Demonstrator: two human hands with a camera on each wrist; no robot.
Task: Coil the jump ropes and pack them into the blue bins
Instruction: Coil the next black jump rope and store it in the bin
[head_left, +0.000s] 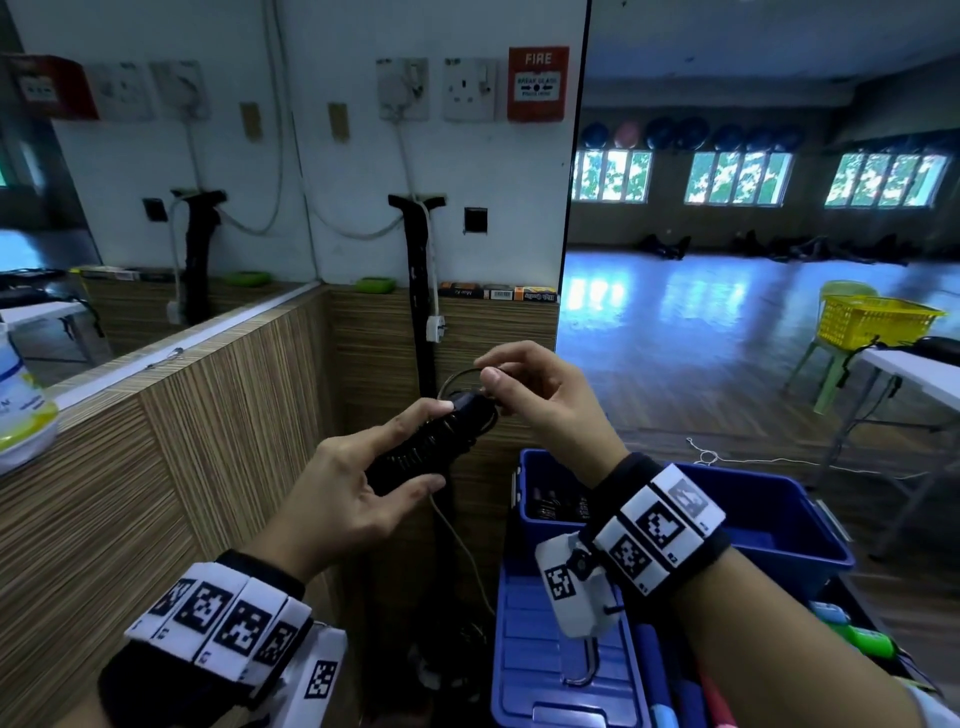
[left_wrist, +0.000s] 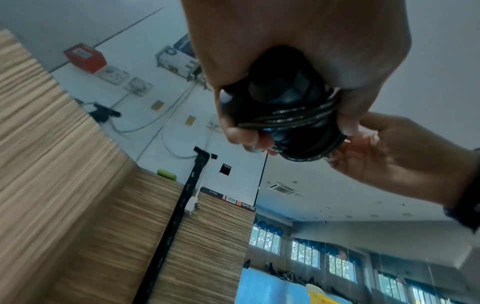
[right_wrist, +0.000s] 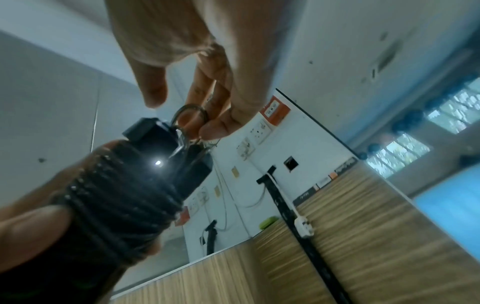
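Two hands up at chest height, one jump rope bundle (head_left: 434, 441) between them. Left hand (head_left: 358, 499) curled round the bundle: thumb under, fingers over the top, gripping two black handles laid side by side and bound with many tight turns of thin, glossy cord. Ribbed and bumpy where the cord wraps, smooth and blocky at the handle ends just past the fingertips. Right hand (head_left: 540, 400) pinching one small loop of cord (right_wrist: 191, 115) between thumb and forefinger, right at the far end of the handles; remaining fingers loosely bent behind. Loop thin, wiry, roughly round, with a dull metallic sheen. From the left wrist, four or five cord strands (left_wrist: 293, 119) crossing the handle ends under the fingertips. One blue bin (head_left: 769, 525) below the right wrist, rigid plastic, rectangular, open; dark coiled shapes inside at its near-left corner, count unclear. One blue ridged lid (head_left: 540, 634) lower, beneath the right wrist. One yellow lattice basket (head_left: 872, 319) well off to the right of the fingers. Striped wood-grain panelling (head_left: 218, 415) behind both hands.
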